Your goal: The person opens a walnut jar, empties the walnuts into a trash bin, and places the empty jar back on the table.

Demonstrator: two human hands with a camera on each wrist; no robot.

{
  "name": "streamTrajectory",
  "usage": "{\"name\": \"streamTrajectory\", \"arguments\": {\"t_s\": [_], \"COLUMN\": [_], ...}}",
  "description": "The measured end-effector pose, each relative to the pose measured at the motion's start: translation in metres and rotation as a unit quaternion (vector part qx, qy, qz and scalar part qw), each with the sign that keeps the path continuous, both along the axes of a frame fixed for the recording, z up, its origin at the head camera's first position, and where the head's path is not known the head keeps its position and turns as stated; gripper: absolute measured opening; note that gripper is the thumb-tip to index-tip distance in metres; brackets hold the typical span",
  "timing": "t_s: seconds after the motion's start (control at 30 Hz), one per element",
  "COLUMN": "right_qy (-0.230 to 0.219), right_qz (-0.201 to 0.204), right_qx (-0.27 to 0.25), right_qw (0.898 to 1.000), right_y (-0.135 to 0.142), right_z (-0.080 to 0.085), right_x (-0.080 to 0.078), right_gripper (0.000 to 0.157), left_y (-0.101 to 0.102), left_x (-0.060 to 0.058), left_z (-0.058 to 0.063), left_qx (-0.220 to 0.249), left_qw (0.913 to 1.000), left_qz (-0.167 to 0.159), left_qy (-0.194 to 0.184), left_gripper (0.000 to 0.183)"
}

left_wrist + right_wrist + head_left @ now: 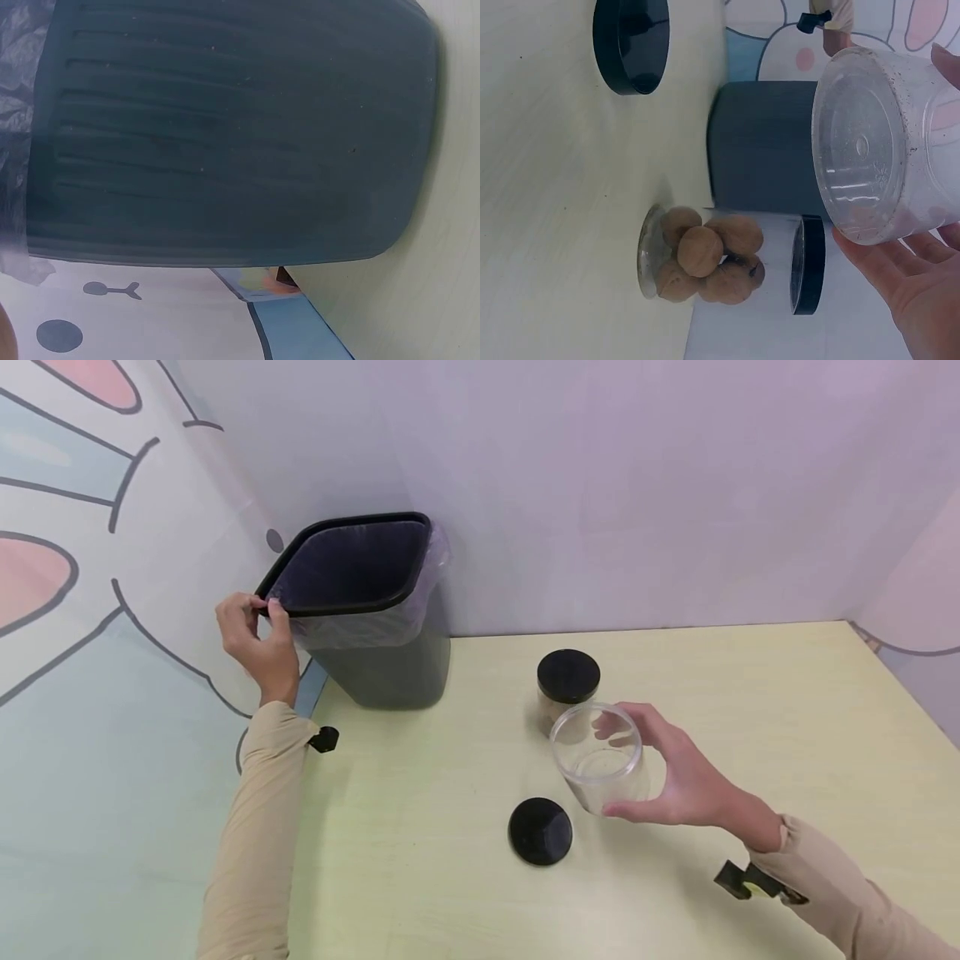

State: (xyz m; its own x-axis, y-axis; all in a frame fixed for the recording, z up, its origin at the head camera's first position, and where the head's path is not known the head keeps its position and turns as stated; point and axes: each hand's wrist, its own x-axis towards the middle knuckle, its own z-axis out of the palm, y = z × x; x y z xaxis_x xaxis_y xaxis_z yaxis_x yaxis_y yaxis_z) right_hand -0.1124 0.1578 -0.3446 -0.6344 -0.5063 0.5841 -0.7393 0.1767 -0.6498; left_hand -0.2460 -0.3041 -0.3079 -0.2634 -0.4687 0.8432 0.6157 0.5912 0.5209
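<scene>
Beige sleeves (251, 835) closest, forearms coming in from below and from lower right. Both hands busy, neither released.

Big stuff: pale table (420, 860) under the right fingers; fabric-like backdrop (637, 510) past all fingertips, cartoon print beside the left ones.

Grey waste bin (412, 668), black rim, clear liner (367, 631) folded over the outside. Left hand (262, 643) pinches its near-left rim corner, thumb against fingers; bin mouth sits just beyond those fingertips.

Right hand (682, 785) wraps a clear jar (592, 793), fingers on the far side, thumb on the near side. Jar is up off the table, tilted, mouth uncovered. Right wrist view: brown specks on its base edge.

Lidded jar (780, 232) stands upright on the table beyond the right fingertips, black cap on.

Loose black lid (541, 832) lies flat, left of the right thumb tip.

Smallest: walnuts (700, 251), piled inside the lidded jar.
</scene>
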Motion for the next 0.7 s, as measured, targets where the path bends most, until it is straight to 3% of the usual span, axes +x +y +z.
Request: {"name": "streamTrajectory", "arguments": {"t_s": [0.23, 0.7], "right_qy": [-0.013, -0.035], "right_qz": [-0.006, -0.02], "right_qx": [0.0, 0.012], "right_qw": [1.0, 0.999], "right_y": [0.001, 0.006], "right_z": [-0.009, -0.031], "right_x": [0.004, 0.011], "right_gripper": [0.09, 0.09], "left_y": [-0.001, -0.001], "left_x": [0.001, 0.0], "left_z": [-0.001, 0.0], "left_qx": [-0.002, 0.0], "left_qw": [1.0, 1.0], "left_qz": [-0.003, -0.003], "left_qy": [-0.005, -0.001], "left_gripper": [0.022, 0.011]}}
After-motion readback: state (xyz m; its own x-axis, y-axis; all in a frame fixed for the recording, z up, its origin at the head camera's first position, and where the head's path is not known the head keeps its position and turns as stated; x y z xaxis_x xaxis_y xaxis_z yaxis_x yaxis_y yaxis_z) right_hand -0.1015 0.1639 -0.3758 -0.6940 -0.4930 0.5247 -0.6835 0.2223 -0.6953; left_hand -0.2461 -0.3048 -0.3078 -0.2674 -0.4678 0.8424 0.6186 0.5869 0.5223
